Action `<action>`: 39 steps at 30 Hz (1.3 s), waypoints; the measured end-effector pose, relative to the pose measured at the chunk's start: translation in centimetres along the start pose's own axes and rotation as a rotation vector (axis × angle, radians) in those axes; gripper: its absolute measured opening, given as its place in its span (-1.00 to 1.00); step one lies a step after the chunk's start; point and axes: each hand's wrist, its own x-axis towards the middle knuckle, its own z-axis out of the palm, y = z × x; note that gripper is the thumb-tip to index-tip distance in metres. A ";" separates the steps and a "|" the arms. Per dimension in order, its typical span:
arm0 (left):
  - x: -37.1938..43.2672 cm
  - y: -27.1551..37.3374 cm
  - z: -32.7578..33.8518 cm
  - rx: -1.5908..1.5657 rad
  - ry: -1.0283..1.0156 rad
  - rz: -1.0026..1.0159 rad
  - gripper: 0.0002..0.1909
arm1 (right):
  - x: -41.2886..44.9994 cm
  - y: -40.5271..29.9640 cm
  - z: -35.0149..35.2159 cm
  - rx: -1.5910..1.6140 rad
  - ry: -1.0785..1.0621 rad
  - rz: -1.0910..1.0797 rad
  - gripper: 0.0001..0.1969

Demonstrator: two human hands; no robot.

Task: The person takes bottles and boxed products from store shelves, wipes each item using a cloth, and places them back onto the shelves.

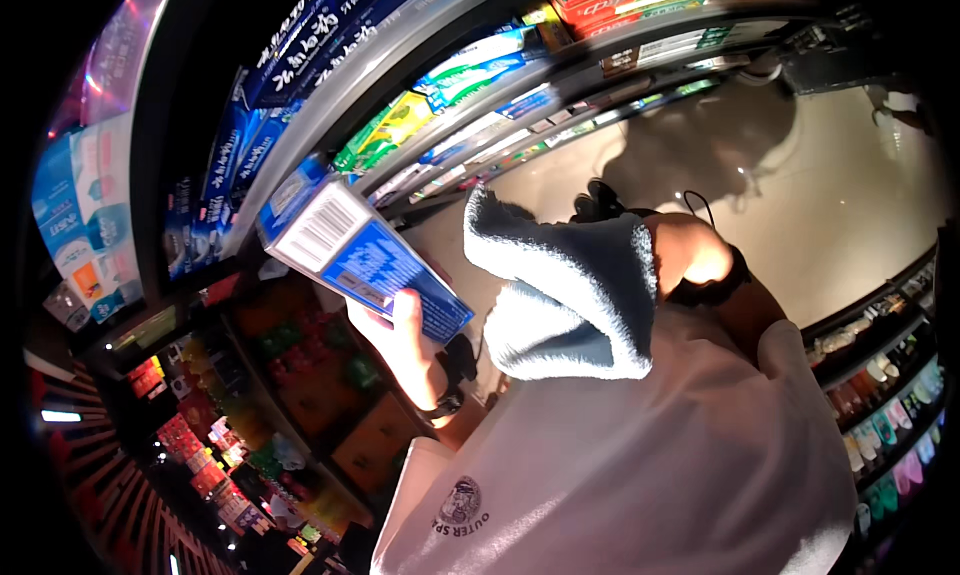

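My left hand grips the lower end of a blue and white carton, its thumb across a printed side. The carton is tilted, its barcode end up beside the shelf edge. My right hand holds a grey fleecy cloth, which hangs in folds to the left of the wrist; the cloth hides the fingers. Between carton and cloth there is a gap. Both wrists wear dark bands. A light shirt fills the view below the hands.
Curved-looking shelves hold blue toothpaste cartons and green and yellow packs. Red boxes lie farther along. A pale floor bears a shadow. Racks of slippers stand at right; bright goods show at lower left.
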 end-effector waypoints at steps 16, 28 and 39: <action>-2.6 -3.1 9.0 -0.479 -0.905 -0.384 -0.12 | -4.9 -3.1 -0.7 0.891 1.295 0.074 -0.68; -6.4 -4.6 24.6 -0.412 -0.663 -0.231 -0.41 | -13.1 -11.8 -8.5 0.257 1.094 0.360 -0.53; -6.4 -3.7 28.8 -0.451 -0.705 -0.230 -0.61 | -17.2 -12.3 -14.7 0.801 1.075 0.347 -0.25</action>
